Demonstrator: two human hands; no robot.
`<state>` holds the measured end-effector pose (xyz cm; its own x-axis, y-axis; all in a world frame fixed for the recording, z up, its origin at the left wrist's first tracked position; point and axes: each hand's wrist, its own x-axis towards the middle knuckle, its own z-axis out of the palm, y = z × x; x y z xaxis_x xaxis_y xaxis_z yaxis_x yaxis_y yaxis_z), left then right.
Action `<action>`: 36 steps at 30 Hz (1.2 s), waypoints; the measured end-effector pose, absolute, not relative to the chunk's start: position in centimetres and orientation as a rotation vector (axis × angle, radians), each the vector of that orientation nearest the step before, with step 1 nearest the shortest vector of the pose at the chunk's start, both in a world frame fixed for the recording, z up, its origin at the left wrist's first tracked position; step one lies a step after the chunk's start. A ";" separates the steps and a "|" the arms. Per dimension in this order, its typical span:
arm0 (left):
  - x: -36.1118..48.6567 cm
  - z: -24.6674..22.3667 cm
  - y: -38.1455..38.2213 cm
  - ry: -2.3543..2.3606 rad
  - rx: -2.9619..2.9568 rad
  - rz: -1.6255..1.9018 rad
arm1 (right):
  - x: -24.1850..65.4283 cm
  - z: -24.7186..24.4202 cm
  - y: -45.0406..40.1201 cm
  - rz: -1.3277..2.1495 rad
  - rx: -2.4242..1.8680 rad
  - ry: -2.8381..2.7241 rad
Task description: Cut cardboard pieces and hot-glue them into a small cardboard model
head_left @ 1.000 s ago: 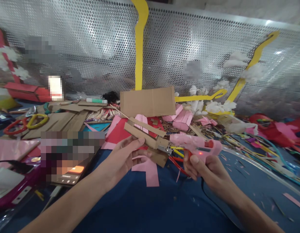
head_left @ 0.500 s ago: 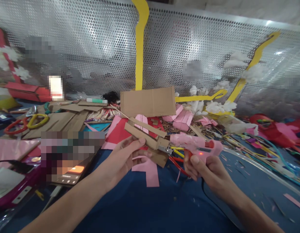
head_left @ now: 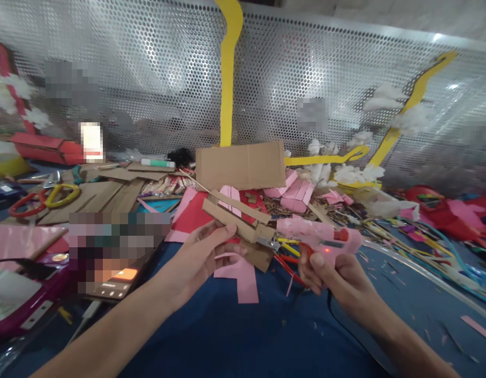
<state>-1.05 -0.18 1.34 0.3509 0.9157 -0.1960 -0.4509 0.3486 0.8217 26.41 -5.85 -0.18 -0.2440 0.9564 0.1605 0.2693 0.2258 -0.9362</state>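
My left hand [head_left: 205, 247] grips a small folded cardboard piece [head_left: 231, 219], thumb on top and fingers beneath. In my right hand [head_left: 325, 268] is a pink hot glue gun [head_left: 312, 231], its red light lit and its nozzle pointing left at the right end of the cardboard. Whether the nozzle touches the cardboard I cannot tell. Under the two hands lie scissors with red handles [head_left: 288, 269], partly covered, and a cut piece of pink paper [head_left: 246, 283]. Red paper [head_left: 196, 210] shows behind the left hand.
Behind stands a cardboard box [head_left: 240, 167] with a yellow strip [head_left: 226, 84] rising from it, before a perforated metal panel [head_left: 168, 63]. At left are a phone [head_left: 119, 281], yellow-handled scissors [head_left: 62, 196] and cardboard sheets [head_left: 97, 202]. Sticks and scraps [head_left: 388, 236] litter the right. A black cord [head_left: 337, 317] trails from the glue gun.
Almost nothing differs. The glue gun sits very slightly farther right, and the whole view has shifted a little; both hands keep their hold.
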 end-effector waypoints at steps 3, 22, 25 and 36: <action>-1.1 1.3 -0.2 0.751 0.757 0.999 | 26.4 0.0 -5.8 1.044 -1.162 -1.694; -1.1 1.2 -0.1 0.740 0.784 0.982 | 26.2 0.6 -5.8 1.040 -1.189 -1.652; -1.1 1.3 -0.1 0.737 0.783 0.981 | 25.9 0.9 -5.8 1.032 -1.185 -1.652; -1.0 1.0 0.0 0.744 0.737 0.998 | 26.1 0.3 -5.8 1.044 -1.190 -1.675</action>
